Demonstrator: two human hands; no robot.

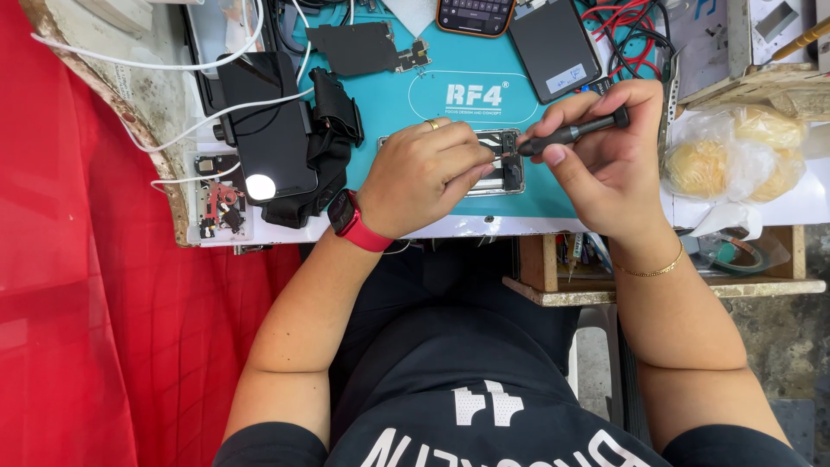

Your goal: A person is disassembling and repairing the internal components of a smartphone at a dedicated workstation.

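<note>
An opened phone frame lies on a teal work mat at the table's front edge. My left hand, with a ring and a red-strapped watch at the wrist, rests on the frame's left part and pins it down. My right hand grips a black screwdriver, whose tip points left into the frame's upper middle. Most of the frame's left half is hidden under my left fingers.
A black phone with a lit spot lies at the left on white cables. A black phone plate, loose circuit parts and red wires sit at the back. Bagged yellowish items lie at the right. Red cloth hangs left.
</note>
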